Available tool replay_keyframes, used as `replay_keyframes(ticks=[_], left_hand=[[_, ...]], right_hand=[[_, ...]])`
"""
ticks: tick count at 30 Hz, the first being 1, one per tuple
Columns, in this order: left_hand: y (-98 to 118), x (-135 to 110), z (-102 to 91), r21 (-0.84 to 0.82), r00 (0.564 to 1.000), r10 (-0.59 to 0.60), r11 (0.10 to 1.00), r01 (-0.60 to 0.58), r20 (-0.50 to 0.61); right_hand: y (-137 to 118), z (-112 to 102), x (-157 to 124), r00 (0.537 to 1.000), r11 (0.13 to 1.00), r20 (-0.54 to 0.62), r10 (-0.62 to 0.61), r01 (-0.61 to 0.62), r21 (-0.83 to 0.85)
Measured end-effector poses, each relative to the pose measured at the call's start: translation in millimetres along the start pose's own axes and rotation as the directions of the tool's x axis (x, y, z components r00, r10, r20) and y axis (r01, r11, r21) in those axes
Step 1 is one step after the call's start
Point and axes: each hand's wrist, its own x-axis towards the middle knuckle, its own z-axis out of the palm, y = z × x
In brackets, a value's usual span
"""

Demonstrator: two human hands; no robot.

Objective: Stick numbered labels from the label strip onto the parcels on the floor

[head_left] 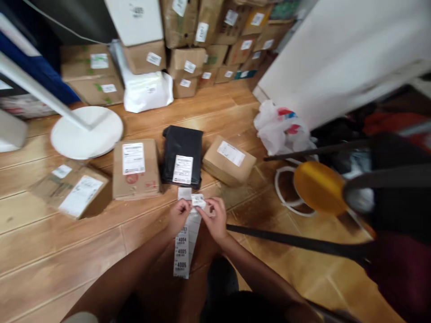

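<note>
At the far left a tilted cardboard box (pixel 72 190) is lying on the wooden floor (pixel 67 251), and just beside it a second cardboard box (pixel 135 168) is sitting with its white shipping label facing up. Moving rightward, the left hand (pixel 178 214) is pinching the upper end of a strip of numbered labels (pixel 183 251) between thumb and fingertips, the other fingers curled in. The strip is hanging with its long axis running from the hands back toward the person's body, printed numbers showing along its lower part. Straight ahead of the strip's top end, near but apart from it, a black parcel (pixel 182 148) is lying flat with its own label turned toward the hands. The right hand (pixel 215 217) is pinching a small loose label (pixel 198 200) at the strip's top, fingertips nearly meeting the left hand's; both hands are sitting about equally near the black parcel. Further right a smaller brown box (pixel 229 160) is resting at an angle.
</note>
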Motion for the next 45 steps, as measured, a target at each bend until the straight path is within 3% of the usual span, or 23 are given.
replay_keyframes(ticks=[4, 8, 12, 15, 17, 20, 24, 29, 31, 34, 39, 42, 45], left_hand=[[14.0, -6.2, 0.2, 0.063, 0.995, 0.061, 0.996, -0.066, 0.078], [48.3, -10.4, -19.8, 0.151, 0.988, 0.093, 0.982, -0.111, 0.122], [104.6, -34.9, -58.4, 0.260, 0.979, 0.017, 0.963, -0.070, 0.204], [142.3, -63.9, -91.0, 0.325, 0.981, -0.059, 0.946, -0.003, 0.183], [153.2, -80.6, -110.9, 0.362, 0.987, -0.084, 0.932, 0.031, 0.134], [142.3, -93.8, -134.7, 0.214, 0.998, -0.064, 0.975, 0.067, -0.023], [103.1, -99.1, -154.7, -0.117, 0.976, -0.108, 0.989, 0.087, -0.189], [79.9, -114.1, -171.6, -0.121, 0.962, -0.111, 0.989, 0.082, -0.250], [77.3, -120.0, -176.7, -0.057, 0.959, -0.082, 0.996, 0.070, -0.270], [72.6, -126.0, -179.8, 0.083, 0.971, -0.044, 0.994, 0.065, -0.237], [64.2, -128.0, -181.5, 0.182, 0.976, -0.052, 0.979, 0.091, -0.211], [66.4, -122.9, -183.4, 0.171, 0.969, -0.046, 0.981, 0.090, -0.243], [75.8, -115.7, -182.3, 0.184, 0.963, 0.053, 0.983, -0.004, -0.263]], right_hand=[[0.3, -11.1, 10.9, 0.955, 0.966, 0.156, -0.253, 0.259, -0.019], [-16.8, -10.9, 25.7, 0.888, 0.935, 0.293, -0.355, 0.343, 0.091], [-63.3, -1.3, 34.9, 0.781, 0.916, 0.483, -0.397, 0.308, 0.256], [-105.8, 19.1, 33.2, 0.681, 0.910, 0.612, -0.402, 0.225, 0.348], [-128.0, 40.7, 27.9, 0.625, 0.926, 0.694, -0.358, 0.140, 0.352], [-143.2, 80.0, 18.9, 0.594, 0.960, 0.778, -0.204, -0.033, 0.277], [-138.2, 121.7, 10.6, 0.574, 0.968, 0.817, -0.049, -0.175, 0.181], [-127.2, 141.4, -4.9, 0.507, 0.956, 0.856, 0.105, -0.287, 0.053], [-121.7, 146.3, -13.0, 0.503, 0.927, 0.852, 0.144, -0.369, 0.061], [-110.7, 152.2, -23.7, 0.555, 0.882, 0.829, 0.064, -0.420, 0.212], [-95.6, 154.1, -29.0, 0.612, 0.850, 0.783, -0.112, -0.349, 0.394], [-96.8, 148.7, -21.4, 0.633, 0.848, 0.766, -0.110, -0.343, 0.405], [-107.3, 139.3, -9.4, 0.676, 0.854, 0.732, -0.087, -0.328, 0.404]])
